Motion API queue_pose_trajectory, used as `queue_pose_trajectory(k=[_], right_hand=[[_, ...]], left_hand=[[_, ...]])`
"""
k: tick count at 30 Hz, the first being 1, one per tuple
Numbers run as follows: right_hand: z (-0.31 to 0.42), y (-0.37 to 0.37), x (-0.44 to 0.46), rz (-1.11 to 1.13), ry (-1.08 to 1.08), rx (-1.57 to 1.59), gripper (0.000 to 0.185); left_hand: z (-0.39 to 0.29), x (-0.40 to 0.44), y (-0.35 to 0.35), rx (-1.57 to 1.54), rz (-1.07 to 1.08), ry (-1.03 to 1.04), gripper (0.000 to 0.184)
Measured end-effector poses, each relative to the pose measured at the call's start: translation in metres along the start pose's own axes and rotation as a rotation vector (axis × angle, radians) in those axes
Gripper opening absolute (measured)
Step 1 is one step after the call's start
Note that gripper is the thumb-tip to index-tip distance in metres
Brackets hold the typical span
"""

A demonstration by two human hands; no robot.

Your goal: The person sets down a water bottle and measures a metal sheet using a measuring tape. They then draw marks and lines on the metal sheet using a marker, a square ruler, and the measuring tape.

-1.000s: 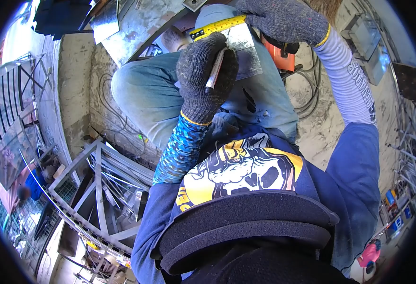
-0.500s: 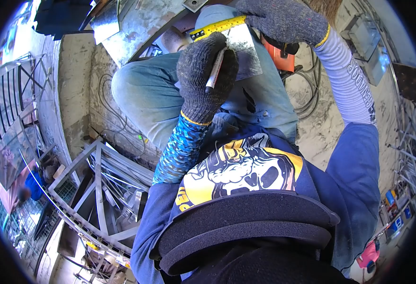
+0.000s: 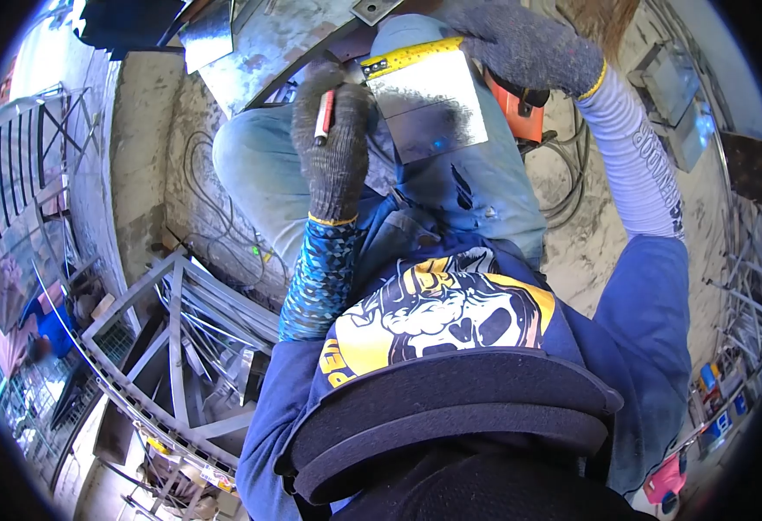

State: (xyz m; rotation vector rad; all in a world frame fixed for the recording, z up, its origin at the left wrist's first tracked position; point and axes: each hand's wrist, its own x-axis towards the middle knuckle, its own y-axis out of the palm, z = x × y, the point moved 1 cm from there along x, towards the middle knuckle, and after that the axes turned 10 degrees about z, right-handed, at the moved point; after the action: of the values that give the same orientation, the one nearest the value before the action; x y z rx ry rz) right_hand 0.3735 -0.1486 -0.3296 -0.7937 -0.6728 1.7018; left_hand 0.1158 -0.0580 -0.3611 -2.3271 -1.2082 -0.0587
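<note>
My left hand [image 3: 334,152], in a dark knitted glove, is closed around a red and white marker [image 3: 325,117], just left of the metal plate. The shiny square metal plate [image 3: 437,113] rests on my jeans-covered leg, with a thin line across it and dark smudged reflections. Along its far edge lies the yellow tape measure blade [image 3: 411,57], its hooked end at the plate's left corner. My gloved right hand [image 3: 528,48] grips the tape measure at the plate's far right corner; the fingertips are partly hidden.
An orange tool [image 3: 520,113] and coiled cables [image 3: 568,178] lie on the floor right of my leg. A metal frame [image 3: 177,347] with bars stands at lower left. Larger sheet metal [image 3: 268,52] sits ahead. Another person in blue [image 3: 51,330] is at far left.
My left hand has moved left with the marker, off the plate, uncovering more of its surface. My right hand has stayed almost still on the tape measure.
</note>
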Motion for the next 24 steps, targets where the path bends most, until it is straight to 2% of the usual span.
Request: queue_pose_trajectory(k=[2, 3, 5, 7, 9, 11, 12, 14, 15, 16, 18, 19, 20, 21, 24], right_hand=[[-0.020, 0.019, 0.006, -0.115, 0.007, -0.159, 0.034], [-0.022, 0.020, 0.003, -0.111, 0.002, -0.163, 0.034], [-0.006, 0.015, -0.003, -0.126, 0.068, -0.221, 0.030], [-0.005, 0.020, -0.005, -0.188, 0.021, -0.262, 0.028], [-0.004, 0.020, -0.008, -0.250, -0.030, -0.302, 0.026], [0.004, 0.016, -0.012, -0.243, 0.109, -0.272, 0.022], [0.008, 0.013, -0.015, -0.235, 0.102, -0.273, 0.022], [0.018, 0.001, -0.023, -0.262, 0.029, 0.006, 0.018], [0.027, -0.004, -0.029, -0.275, 0.116, 0.053, 0.015], [0.029, -0.006, -0.033, -0.267, 0.111, 0.048, 0.015], [0.027, -0.007, -0.044, -0.031, 0.445, 0.321, 0.015], [0.035, -0.008, -0.047, 0.036, 0.465, 0.426, 0.016], [0.033, -0.005, -0.049, 0.042, 0.466, 0.420, 0.016], [0.027, 0.003, -0.052, 0.014, 0.326, 0.279, 0.017], [0.023, 0.033, -0.058, -0.104, 0.117, 0.141, 0.013]], left_hand=[[0.005, -0.008, 0.007, -0.618, 0.107, -0.388, 0.025], [0.004, -0.010, 0.009, -0.625, 0.140, -0.410, 0.026], [0.007, -0.010, 0.008, -0.520, 0.169, -0.359, 0.026], [0.012, -0.008, 0.009, -0.399, 0.202, -0.264, 0.026], [0.016, -0.010, 0.010, -0.398, 0.189, -0.276, 0.026], [0.020, -0.012, 0.011, -0.400, 0.182, -0.297, 0.027], [0.023, -0.013, 0.011, -0.401, 0.172, -0.301, 0.027], [0.022, -0.013, 0.011, -0.357, 0.165, -0.242, 0.027], [0.019, -0.013, 0.009, -0.331, 0.158, -0.219, 0.027], [0.019, -0.013, 0.009, -0.334, 0.148, -0.222, 0.027], [0.020, -0.012, 0.008, -0.367, 0.139, -0.195, 0.028], [0.020, -0.012, 0.008, -0.371, 0.131, -0.197, 0.028], [0.021, -0.013, 0.008, -0.412, 0.137, -0.241, 0.028], [0.023, -0.014, 0.008, -0.453, 0.142, -0.282, 0.028], [0.032, -0.020, 0.008, -0.580, 0.160, -0.224, 0.032]])
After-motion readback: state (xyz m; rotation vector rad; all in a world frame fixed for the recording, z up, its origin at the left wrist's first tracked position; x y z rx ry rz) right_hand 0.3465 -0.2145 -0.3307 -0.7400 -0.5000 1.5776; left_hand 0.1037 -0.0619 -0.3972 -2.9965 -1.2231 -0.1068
